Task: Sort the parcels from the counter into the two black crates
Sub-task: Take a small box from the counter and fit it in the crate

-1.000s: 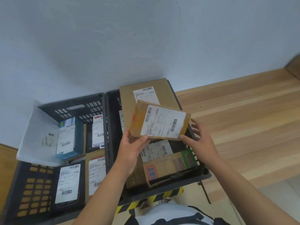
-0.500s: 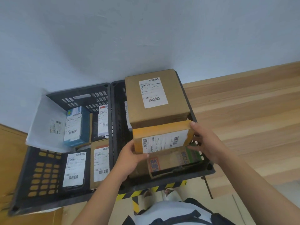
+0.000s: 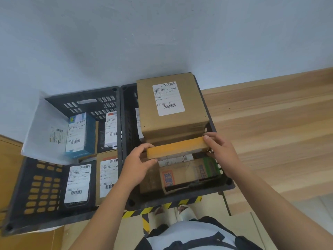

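Observation:
A flat brown parcel with a yellow-taped edge stands on its long side inside the right black crate, just in front of a large brown box. My left hand grips its left end and my right hand holds its right end. Below it lies a printed cardboard parcel. The left black crate holds a blue box, a clear-wrapped parcel and several labelled flat parcels.
A pale wall rises behind the crates. A wooden counter runs to the right. Yellow-black floor tape and my sandalled feet show below the right crate. Cardboard lies at the lower left.
The flat parcel has tipped from label-up to standing on edge and gone down into the right crate, in front of the large box. Both hands went down with it.

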